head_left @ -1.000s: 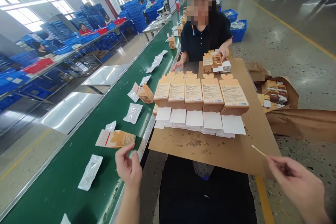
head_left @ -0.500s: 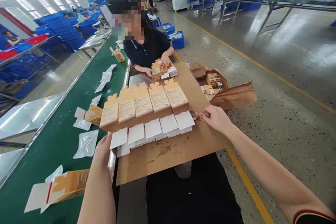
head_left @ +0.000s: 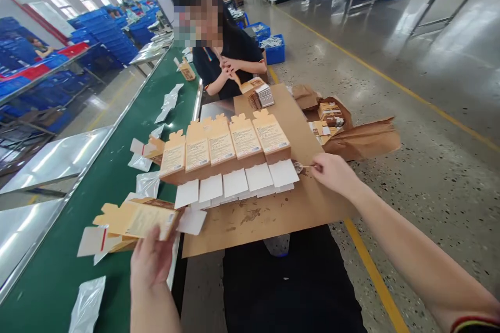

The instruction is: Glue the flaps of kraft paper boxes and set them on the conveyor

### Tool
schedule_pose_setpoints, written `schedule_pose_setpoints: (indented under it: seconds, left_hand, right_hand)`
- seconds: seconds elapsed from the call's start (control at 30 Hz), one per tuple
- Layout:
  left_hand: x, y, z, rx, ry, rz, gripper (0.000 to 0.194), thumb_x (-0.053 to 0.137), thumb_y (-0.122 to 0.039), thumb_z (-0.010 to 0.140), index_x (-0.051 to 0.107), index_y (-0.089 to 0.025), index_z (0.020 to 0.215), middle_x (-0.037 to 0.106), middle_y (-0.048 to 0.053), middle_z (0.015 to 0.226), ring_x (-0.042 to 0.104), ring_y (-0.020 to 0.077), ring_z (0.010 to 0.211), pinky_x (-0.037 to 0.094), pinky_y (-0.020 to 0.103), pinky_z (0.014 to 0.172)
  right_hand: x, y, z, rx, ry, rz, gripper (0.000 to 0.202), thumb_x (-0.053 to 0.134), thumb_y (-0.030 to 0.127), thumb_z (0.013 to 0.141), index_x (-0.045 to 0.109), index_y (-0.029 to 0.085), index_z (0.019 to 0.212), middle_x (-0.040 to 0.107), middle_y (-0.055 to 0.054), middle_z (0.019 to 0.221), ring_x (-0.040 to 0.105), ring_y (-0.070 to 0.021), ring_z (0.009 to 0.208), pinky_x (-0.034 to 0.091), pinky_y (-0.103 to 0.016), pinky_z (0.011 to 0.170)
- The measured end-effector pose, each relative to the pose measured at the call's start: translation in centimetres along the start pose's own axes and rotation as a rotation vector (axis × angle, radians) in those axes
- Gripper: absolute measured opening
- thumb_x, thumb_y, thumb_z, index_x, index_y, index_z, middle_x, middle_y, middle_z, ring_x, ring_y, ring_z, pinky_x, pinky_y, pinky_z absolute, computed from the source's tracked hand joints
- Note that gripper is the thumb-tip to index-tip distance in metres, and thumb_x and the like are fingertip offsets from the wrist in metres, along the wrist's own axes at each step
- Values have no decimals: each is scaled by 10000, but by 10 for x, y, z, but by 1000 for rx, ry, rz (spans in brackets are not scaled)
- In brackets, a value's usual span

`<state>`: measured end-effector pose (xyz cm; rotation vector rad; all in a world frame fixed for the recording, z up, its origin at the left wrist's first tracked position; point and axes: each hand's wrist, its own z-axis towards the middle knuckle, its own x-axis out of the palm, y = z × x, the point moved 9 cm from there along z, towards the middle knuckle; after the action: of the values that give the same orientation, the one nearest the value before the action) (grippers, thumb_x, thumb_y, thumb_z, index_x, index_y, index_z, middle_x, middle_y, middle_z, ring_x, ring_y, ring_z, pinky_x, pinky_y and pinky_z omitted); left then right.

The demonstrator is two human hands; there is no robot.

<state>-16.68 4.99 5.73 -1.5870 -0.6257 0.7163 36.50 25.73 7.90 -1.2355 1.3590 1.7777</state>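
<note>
My left hand [head_left: 151, 257] holds an unfolded tan carton [head_left: 150, 220] over the belt edge, its white flap pointing right. My right hand [head_left: 334, 173] pinches the thin handle of a small round scoop [head_left: 299, 167], which rests on the cardboard sheet [head_left: 250, 226]. A row of several tan cartons [head_left: 221, 146] lies on the sheet, with open tabs at the far end and white flaps [head_left: 235, 182] towards me. Behind my left hand, another open carton [head_left: 103, 239] lies on the green belt.
Silvery pouches [head_left: 89, 304] and cartons are spaced along the green belt [head_left: 42, 276]. Across the sheet a person [head_left: 230, 65] handles a carton beside a carton stack [head_left: 265, 94]. An open brown paper bag [head_left: 361, 138] of cartons is at the right.
My left hand has left the row's near left corner and now holds a carton over the belt. The person opposite has raised their hands with a carton. The belt items have shifted.
</note>
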Motion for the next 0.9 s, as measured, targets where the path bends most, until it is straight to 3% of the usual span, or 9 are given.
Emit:
schedule_pose_setpoints:
  seconds: [0.1,0.17,0.23,0.3,0.47,0.6,0.73,0.9]
  left_hand:
    - [6,24,-41,6,-20,-103,870,1071,-616,690,791,-330,1463,825,120,1537,680,443,1596,535,633,1369]
    - [11,43,-59,-19,-34,-103,922,1095,-630,700,777,-344,1517,815,129,1567,665,433,1622,541,615,1370]
    - [11,53,-68,-28,-48,-98,965,1080,-673,736,743,-358,1584,794,136,1611,657,431,1638,574,596,1348]
    - [5,54,-69,-15,-68,-104,1008,1073,-692,752,706,-374,1635,766,134,1662,633,432,1666,587,581,1341]
    - [-9,49,-70,14,-94,-118,1109,1104,-696,725,658,-369,1687,736,152,1704,596,438,1701,546,582,1382]
    - [2,74,-90,-43,-85,-101,1064,1063,-715,777,654,-325,1679,744,178,1687,628,441,1672,564,584,1364]
    - [16,96,-102,-89,-90,-118,968,1023,-700,842,665,-302,1648,741,196,1681,660,445,1641,574,629,1346]
    - [25,86,-98,-68,-50,-70,895,1087,-606,808,717,-252,1542,760,212,1650,722,419,1576,577,615,1342]
  right_hand:
    - [-17,-21,-53,81,-305,202,280,630,375,1086,729,265,849,729,-72,763,674,-235,702,540,-372,728]
    - [-12,-23,-92,132,-439,314,300,647,475,1103,765,295,893,742,-62,739,668,-249,663,586,-410,693]
    - [6,-7,-119,128,-452,434,312,689,510,1093,781,307,874,739,-48,693,646,-245,595,592,-419,605]
    - [30,26,-130,55,-385,562,305,714,473,1088,795,303,849,728,-32,668,634,-225,560,577,-390,541]
    - [78,106,-122,-136,-215,746,266,731,337,1108,799,289,856,700,-16,689,580,-174,551,499,-316,512]
    - [113,153,-104,-302,-104,761,290,690,239,1109,724,266,822,637,17,703,560,-149,594,462,-283,565]
    - [147,184,-81,-394,33,703,338,643,167,1083,598,262,761,593,29,710,553,-150,655,456,-271,620]
    - [169,201,-62,-505,190,611,346,619,79,1011,523,265,737,594,30,714,557,-156,668,436,-275,643]
